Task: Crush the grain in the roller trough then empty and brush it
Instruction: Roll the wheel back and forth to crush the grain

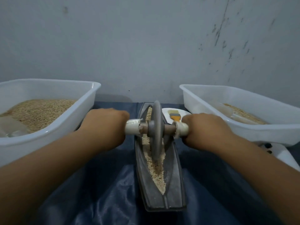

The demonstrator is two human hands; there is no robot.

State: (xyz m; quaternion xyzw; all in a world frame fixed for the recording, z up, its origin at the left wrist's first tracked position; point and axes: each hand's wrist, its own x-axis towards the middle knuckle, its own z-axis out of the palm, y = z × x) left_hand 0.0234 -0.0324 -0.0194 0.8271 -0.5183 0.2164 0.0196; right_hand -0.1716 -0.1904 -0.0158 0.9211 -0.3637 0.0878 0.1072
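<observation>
A dark grey boat-shaped roller trough (173,181) lies lengthwise on a blue cloth in the middle. Tan grain (156,169), partly crushed, fills its groove. A grey roller wheel (156,127) stands upright in the groove near the far half. An axle runs through the wheel with white-wrapped handles on both ends. My left hand (105,122) grips the left handle. My right hand (203,125) grips the right handle. A brush (174,115) with an orange ferrule lies on a small white plate (185,113) behind the right handle.
A white tub (48,135) holding whole grain stands at the left. A second white tub (243,129) with a thin layer of crushed grain stands at the right. Another white container corner (284,155) shows at the right edge. A grey wall is close behind.
</observation>
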